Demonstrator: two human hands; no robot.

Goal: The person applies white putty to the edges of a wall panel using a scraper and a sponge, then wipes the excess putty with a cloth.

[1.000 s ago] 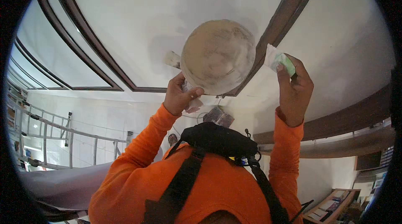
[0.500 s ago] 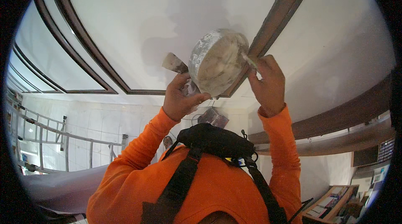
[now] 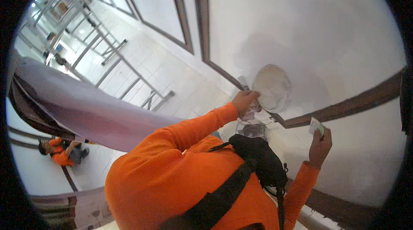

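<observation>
My left hand (image 3: pixel 247 103) is closed at the rim of a round, whitish-smeared bowl (image 3: pixel 272 89), its open side tilted toward me. A flat, blurred putty knife blade (image 3: pixel 242 82) sticks up behind the fingers of the same hand. Crumpled clear plastic (image 3: pixel 249 114) hangs below that hand. Off to the right, apart from the bowl, my right hand (image 3: pixel 321 147) grips a small putty knife (image 3: pixel 316 126) with a pale blade and a green part near the fingers. Both hands are in front of a white wall panel (image 3: pixel 292 27) edged in dark brown trim (image 3: pixel 344 105).
A metal ladder (image 3: pixel 118 60) stands on the pale tiled floor (image 3: pixel 161 64) at upper left. Pale sheeting (image 3: pixel 103 109) stretches beside my left arm. Another person in orange (image 3: pixel 62 152) is low down at far left. A black bag (image 3: pixel 258 159) hangs on my chest.
My view has swung left, bringing more ladder and the other person into sight. The right hand with its putty knife has moved away from the bowl; the left still holds the bowl.
</observation>
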